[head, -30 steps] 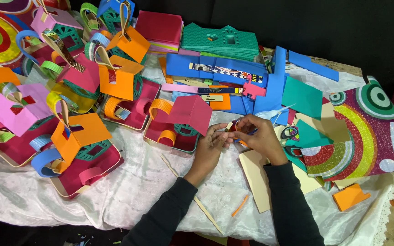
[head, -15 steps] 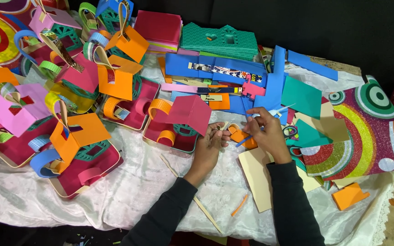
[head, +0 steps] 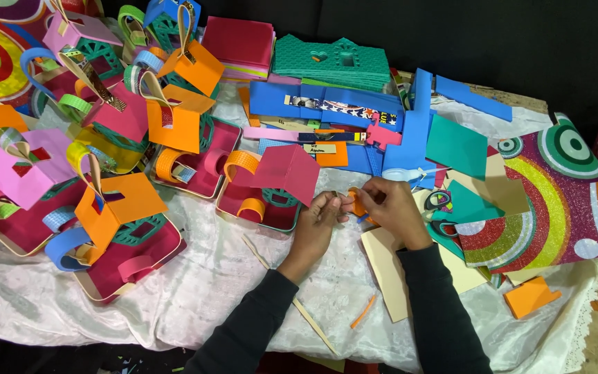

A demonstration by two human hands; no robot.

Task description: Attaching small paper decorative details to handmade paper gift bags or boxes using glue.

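Both hands meet over the white cloth [head: 195, 291], just in front of a small craft house with a pink roof [head: 282, 173]. The left hand [head: 318, 220] has its fingers curled together, and thumb and fingertips pinch one end of a small orange strip [head: 358, 203]; the right hand [head: 390, 208] closes over the other end, so the strip sits between the two hands and is mostly hidden by them. Compared with a second ago, the hands have slid a little to the left and nearer the pink-roofed house, and the orange piece, which showed more plainly between the fingers half a second ago, is now tucked tighter under the right fingers. I judge that the strip is being bent or pressed into shape, perhaps into a loop like the curled orange bands on the finished houses, though the fingers cover too much to be sure. A cream sheet of card [head: 389, 270] lies under the right wrist, a thin orange sliver [head: 364, 312] rests on the cloth below it, and a long wooden stick [head: 292, 294] lies beside the left forearm. A pair of scissors [head: 439, 201] sits just right of the right hand, untouched. Rows of finished paper houses [head: 115, 208] fill the left side, and blue sheets [head: 333, 104] lie behind.
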